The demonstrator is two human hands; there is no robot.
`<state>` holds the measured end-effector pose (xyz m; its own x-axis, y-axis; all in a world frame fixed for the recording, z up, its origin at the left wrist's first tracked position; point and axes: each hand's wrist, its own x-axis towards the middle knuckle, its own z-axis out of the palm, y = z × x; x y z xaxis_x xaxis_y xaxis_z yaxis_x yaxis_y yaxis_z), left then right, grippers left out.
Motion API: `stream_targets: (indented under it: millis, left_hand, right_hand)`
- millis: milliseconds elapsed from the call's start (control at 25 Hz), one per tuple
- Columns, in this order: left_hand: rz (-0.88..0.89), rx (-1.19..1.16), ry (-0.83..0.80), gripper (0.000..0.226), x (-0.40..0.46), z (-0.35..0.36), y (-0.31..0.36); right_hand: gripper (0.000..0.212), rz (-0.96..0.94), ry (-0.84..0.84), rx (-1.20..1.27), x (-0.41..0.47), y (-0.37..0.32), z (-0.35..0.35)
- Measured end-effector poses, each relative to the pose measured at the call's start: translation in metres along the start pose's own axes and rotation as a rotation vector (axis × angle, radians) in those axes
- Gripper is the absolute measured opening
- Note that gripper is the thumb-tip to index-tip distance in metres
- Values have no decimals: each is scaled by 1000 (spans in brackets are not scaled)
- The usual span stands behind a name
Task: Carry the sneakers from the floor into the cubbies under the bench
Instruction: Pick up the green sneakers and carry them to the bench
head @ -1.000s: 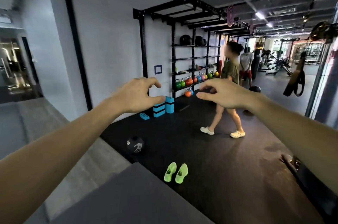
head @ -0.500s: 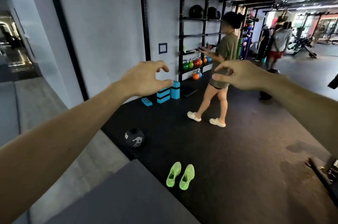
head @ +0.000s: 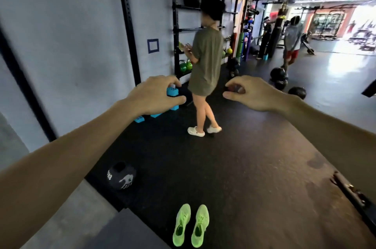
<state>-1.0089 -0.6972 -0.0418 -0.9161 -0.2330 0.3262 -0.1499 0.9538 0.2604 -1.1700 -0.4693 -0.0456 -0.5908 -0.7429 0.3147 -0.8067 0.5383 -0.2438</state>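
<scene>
**Sneakers Waiting on the Mat, Both Hands Free**

Down at the near edge of the black rubber floor (head: 254, 167), the pair of neon green sneakers (head: 191, 226) sits side by side, toes pointing away from me, openings toward me. They are parked neatly together, which I judge makes them easy to lift as a pair, one in each hand or both pinched at the heels. No bench or cubbies show from here, so I cannot say where they lie relative to the shoes.

My left hand (head: 154, 96) is stretched out ahead at chest height, fingers loosely curled with the thumb below them, clamped on nothing. My right hand (head: 252, 94) mirrors it, fingers loosely bent and thumb reaching inward, also empty. Each grip is slack and apart from any object; both hang well above and beyond the sneakers. I read this as arms held out before bending down, not as a reach for anything.

A black medicine ball (head: 121, 175) rests at the mat's left edge, near the sneakers but not touching them. Blue blocks (head: 156, 115) stand against the wall behind my left hand. A person in an olive shirt (head: 205, 65) stands mid-floor, well beyond the shoes, so the path down to them looks open.

The pickup is not yet begun.
</scene>
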Motion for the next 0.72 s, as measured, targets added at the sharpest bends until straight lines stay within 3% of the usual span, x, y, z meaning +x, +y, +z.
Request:
stream_targets:
  millis: [440,720]
  left_hand:
    - [57,-29,-157,56,203,123,-87]
    - [-48,-54,-338,56,268,271,-147]
  right_hand:
    - [51,171,-72,63,164,114,103]
    - [44,233,-188,162,224,205,262]
